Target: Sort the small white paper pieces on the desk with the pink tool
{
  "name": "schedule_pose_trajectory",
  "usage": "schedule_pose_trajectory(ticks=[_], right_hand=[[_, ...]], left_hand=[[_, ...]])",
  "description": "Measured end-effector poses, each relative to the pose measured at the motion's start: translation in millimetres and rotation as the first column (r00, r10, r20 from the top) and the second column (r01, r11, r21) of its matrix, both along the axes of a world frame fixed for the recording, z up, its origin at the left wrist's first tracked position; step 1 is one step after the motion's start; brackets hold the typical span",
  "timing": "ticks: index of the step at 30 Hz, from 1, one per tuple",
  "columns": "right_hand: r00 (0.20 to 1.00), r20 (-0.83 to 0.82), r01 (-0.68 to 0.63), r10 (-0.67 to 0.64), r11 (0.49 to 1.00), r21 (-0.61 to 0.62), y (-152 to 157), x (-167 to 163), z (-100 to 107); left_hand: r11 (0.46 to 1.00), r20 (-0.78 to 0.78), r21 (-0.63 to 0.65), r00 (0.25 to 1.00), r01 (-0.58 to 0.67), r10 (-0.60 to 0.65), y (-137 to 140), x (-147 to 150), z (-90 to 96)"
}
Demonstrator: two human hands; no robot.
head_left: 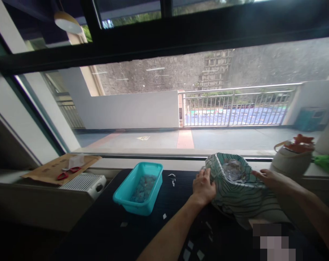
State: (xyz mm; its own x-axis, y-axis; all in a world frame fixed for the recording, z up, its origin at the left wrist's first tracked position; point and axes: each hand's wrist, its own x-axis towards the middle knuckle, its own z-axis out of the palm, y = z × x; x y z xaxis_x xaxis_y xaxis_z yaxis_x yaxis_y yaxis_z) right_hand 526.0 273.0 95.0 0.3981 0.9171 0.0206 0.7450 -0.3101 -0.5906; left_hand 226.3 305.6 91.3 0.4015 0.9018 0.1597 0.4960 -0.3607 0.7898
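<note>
A soft fabric bin (239, 195), white with green line patterns, stands on the dark table (104, 224) at the right. Something shiny and crumpled lies inside the bin. My left hand (204, 186) grips the bin's left side near the rim. My right hand (269, 177) rests on its right rim, fingers curled over the edge. A turquoise plastic tub (138, 188) with bluish pieces in it sits to the left of my left hand, apart from it.
Small paper scraps (171, 178) are scattered on the table. A white appliance (84, 183) and a cardboard sheet with red scissors (62, 176) lie at the left. A cream bag (291, 159) with an orange thing stands on the window sill at the right.
</note>
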Motion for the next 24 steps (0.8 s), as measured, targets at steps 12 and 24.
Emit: schedule_pose_trajectory(ticks=[12,24], right_hand=[[0.74,0.226,-0.647,0.634,0.762,-0.017,59.8,-269.1,-2.3],[0.584,0.302,-0.751,0.753,0.643,-0.149,18.9,-322.4,-55.8]], left_hand=[[0.884,-0.419,0.466,0.869,-0.042,0.263,-54.0,-173.1,32.6],[0.845,-0.391,0.533,0.875,-0.039,0.286,-48.2,-216.2,7.2]])
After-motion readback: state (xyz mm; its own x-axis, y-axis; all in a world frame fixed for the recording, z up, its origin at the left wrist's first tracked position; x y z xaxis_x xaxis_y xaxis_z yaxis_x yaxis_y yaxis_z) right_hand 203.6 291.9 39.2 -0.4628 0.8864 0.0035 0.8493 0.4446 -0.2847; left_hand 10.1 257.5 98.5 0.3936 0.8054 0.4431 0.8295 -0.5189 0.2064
